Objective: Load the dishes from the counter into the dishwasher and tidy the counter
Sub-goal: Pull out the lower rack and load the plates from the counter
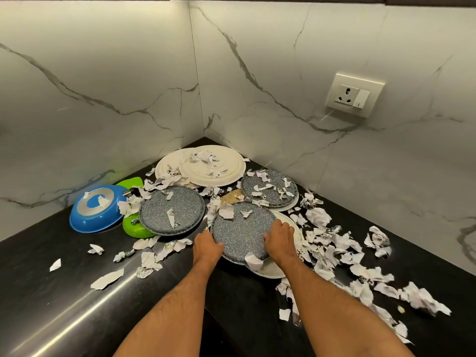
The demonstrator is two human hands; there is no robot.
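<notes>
At frame centre, the left hand (207,243) and right hand (279,239) each curl their grip round opposite edges of a speckled grey plate (240,231), which lies on a white plate (273,269) on the black bench (64,266) amid paper scraps (360,274).

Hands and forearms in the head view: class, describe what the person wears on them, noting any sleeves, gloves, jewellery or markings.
Nothing is worn. The left hand and right hand have no gloves and no rings that show. Both forearms are uncovered to the frame's bottom edge: no sleeves, watch, bracelets or markings visible.
</notes>
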